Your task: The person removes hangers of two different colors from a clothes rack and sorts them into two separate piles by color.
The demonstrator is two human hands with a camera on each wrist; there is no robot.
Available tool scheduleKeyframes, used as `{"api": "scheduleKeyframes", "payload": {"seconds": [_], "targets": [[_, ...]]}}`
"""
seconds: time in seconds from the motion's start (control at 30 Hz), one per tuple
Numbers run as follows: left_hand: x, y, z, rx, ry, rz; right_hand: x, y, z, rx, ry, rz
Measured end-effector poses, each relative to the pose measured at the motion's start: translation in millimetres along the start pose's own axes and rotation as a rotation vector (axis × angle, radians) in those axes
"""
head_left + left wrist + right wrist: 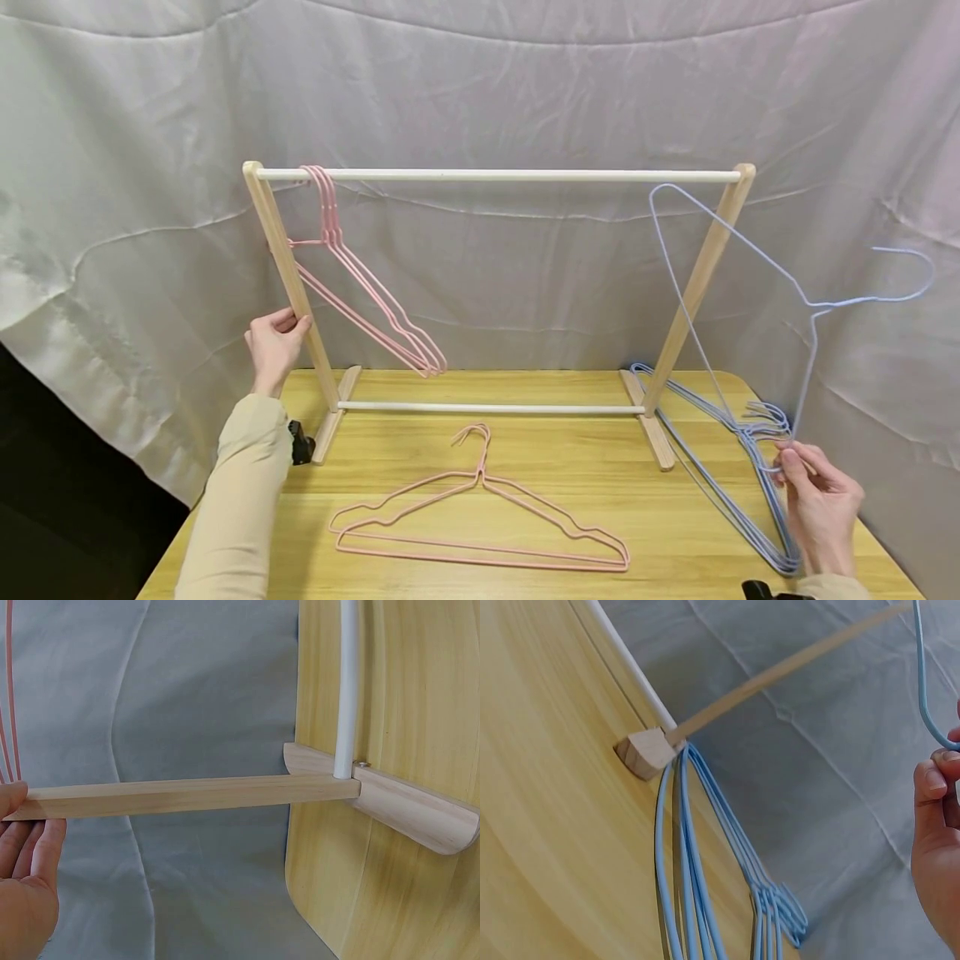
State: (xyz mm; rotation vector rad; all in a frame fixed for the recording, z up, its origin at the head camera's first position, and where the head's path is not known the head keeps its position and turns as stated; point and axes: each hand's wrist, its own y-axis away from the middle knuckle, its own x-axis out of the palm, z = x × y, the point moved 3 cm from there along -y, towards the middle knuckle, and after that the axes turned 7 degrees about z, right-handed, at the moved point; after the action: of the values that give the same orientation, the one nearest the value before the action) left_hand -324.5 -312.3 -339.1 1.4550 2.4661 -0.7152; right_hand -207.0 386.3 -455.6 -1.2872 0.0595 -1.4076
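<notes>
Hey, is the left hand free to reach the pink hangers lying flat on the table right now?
Probably yes. The left hand only rests on the rack's left leg, holding nothing, and the pink hangers lie uncovered on the table in front of the rack.

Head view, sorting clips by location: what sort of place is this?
Probably a staged tabletop recording setup, not a real closet: a crumpled grey fabric backdrop hangs behind a light wooden table, which bears a small wooden clothes rack with pink wire hangers and loose blue wire hangers.
</notes>
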Motion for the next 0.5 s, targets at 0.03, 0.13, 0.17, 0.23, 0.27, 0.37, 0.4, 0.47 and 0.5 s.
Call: {"api": "scheduleKeyframes", "payload": {"seconds": [0.03,0.13,0.17,0.23,0.27,0.37,0.4,0.47,0.5], "targets": [[-0.1,0.0,0.0,-0.001,-0.002,0.000,-2,1,1,-0.011,-0.001,-0.010],[-0.3,0.0,0.0,-0.007,-0.009,0.001,-7,3,4,-0.027,-0.005,-0.034],[-0.3,0.0,-0.1,-0.008,-0.011,0.001,-9,3,6,-0.031,-0.010,-0.040],[-0.2,-0.1,0.3,-0.011,-0.011,0.002,-11,4,8,-0.039,-0.004,-0.053],[-0.2,-0.2,0.6,-0.013,-0.011,0.002,-12,5,9,-0.041,-0.007,-0.058],[0.2,-0.4,1.0,-0.014,-0.008,0.005,-15,6,12,-0.053,0.016,-0.076],[0.2,-0.5,1.0,-0.013,-0.007,0.005,-16,7,13,-0.059,0.040,-0.082],[0.2,-0.7,0.8,-0.014,-0.007,0.006,-18,8,16,-0.066,0.012,-0.096],[0.1,-0.8,0.5,-0.012,-0.008,0.006,-19,8,16,-0.077,0.025,-0.107]]}}
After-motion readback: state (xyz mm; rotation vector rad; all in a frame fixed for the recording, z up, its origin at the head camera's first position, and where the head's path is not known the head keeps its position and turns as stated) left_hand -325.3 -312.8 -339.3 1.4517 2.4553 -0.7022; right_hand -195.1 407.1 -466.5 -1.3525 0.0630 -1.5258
